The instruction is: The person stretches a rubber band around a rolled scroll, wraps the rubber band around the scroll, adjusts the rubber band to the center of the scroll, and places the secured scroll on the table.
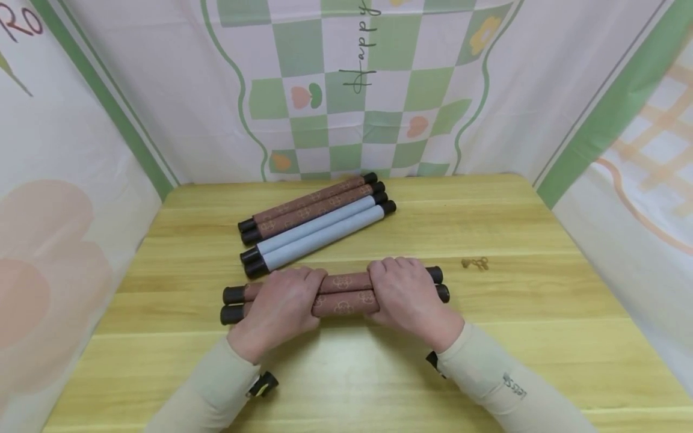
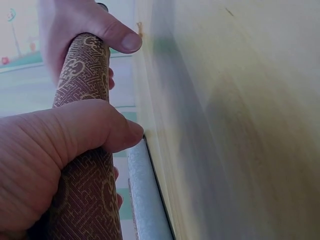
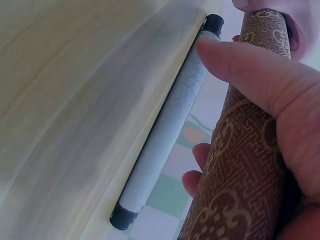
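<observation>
The left hand and right hand curl round 2 brown rolls between the left and right edges of the desk; an uneven hold could let 1 slip against the grey rolls.

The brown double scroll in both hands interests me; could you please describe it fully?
The brown double scroll is two parallel rolls, fabric-like, reddish brown with a gold pattern, with black knobs at the ends. The left hand and right hand have it in their grip, its middle exposed. It lies crosswise, apparently clear of the table.
</observation>
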A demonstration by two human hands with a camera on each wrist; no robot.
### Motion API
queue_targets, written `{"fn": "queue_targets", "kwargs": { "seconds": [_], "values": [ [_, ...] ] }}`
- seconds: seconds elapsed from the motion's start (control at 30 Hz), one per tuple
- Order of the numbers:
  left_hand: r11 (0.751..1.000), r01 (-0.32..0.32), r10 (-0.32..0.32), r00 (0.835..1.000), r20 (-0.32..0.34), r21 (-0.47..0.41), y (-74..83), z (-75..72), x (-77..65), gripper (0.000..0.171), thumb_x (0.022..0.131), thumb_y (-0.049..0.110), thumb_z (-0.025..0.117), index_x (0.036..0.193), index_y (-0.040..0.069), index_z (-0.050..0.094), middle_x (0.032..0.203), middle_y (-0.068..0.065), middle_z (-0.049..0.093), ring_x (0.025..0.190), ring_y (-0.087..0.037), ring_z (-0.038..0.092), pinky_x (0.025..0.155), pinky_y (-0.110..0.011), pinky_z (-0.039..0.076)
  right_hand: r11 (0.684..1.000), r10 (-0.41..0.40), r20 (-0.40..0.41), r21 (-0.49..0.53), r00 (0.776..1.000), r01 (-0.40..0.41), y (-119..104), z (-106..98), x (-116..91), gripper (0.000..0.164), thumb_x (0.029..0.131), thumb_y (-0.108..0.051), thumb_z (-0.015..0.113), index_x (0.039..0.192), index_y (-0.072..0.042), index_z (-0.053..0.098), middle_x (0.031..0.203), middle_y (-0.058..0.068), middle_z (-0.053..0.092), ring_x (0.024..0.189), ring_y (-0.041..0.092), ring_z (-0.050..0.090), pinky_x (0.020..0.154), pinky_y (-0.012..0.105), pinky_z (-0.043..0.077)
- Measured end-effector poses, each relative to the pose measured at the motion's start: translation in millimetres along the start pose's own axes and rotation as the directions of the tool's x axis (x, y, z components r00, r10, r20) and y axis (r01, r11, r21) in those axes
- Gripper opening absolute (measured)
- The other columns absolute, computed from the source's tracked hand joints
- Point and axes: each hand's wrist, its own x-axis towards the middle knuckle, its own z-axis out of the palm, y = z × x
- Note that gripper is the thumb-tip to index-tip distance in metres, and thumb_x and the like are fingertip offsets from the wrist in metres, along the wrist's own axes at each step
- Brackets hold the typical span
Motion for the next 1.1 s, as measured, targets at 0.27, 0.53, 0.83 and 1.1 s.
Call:
{"fn": "queue_targets", "kwargs": {
  "seconds": [0.27, 0.53, 0.83, 1.1],
  "values": [
    [1.000, -0.015, 0.015, 1.000, -0.013, 0.014, 0.5, 1.2, 1.1, 0.052, 0.063, 0.021, 0.085, 0.111, 0.012, 0.065, 0.092, -0.004, 0.071, 0.082, -0.022, 0.069, 0.067, -0.043, 0.057, 1.000, -0.004, 0.038, 0.004, 0.999, 0.004, -3.2, -0.2, 0.9, 0.070, 0.063, -0.058, 0.093, 0.099, -0.008, 0.061, 0.087, 0.008, 0.067, 0.082, 0.027, 0.068, 0.076, 0.043, 0.057],
    [1.000, -0.014, 0.014, 1.000, -0.008, 0.018, 1.3, 1.7, 1.2, 0.053, 0.062, 0.021, 0.085, 0.110, 0.012, 0.065, 0.092, -0.003, 0.070, 0.081, -0.022, 0.069, 0.068, -0.043, 0.057, 1.000, -0.012, 0.044, 0.015, 0.999, 0.011, -4.0, 0.8, 1.2, 0.070, 0.064, -0.058, 0.093, 0.101, -0.008, 0.061, 0.089, 0.008, 0.068, 0.085, 0.027, 0.069, 0.078, 0.044, 0.057],
    [1.000, -0.012, 0.012, 1.000, -0.004, 0.012, 1.7, 3.1, 0.3, 0.054, 0.062, 0.020, 0.084, 0.112, 0.012, 0.065, 0.092, -0.003, 0.071, 0.080, -0.022, 0.068, 0.068, -0.043, 0.057, 1.000, -0.017, 0.031, 0.016, 0.999, 0.017, -5.2, 1.8, 0.5, 0.070, 0.065, -0.061, 0.090, 0.100, -0.009, 0.060, 0.088, 0.008, 0.068, 0.084, 0.026, 0.069, 0.077, 0.044, 0.057],
    [0.999, -0.035, 0.035, 0.999, 0.000, -0.013, 7.6, 4.4, 4.0, 0.051, 0.063, 0.022, 0.085, 0.109, 0.013, 0.065, 0.089, -0.001, 0.070, 0.077, -0.020, 0.067, 0.064, -0.042, 0.056, 0.998, -0.030, -0.094, 0.055, 0.995, 0.035, -13.1, 6.7, 1.5, 0.065, 0.071, -0.070, 0.080, 0.094, -0.012, 0.063, 0.079, 0.004, 0.065, 0.072, 0.025, 0.066, 0.066, 0.043, 0.056]
  ]
}}
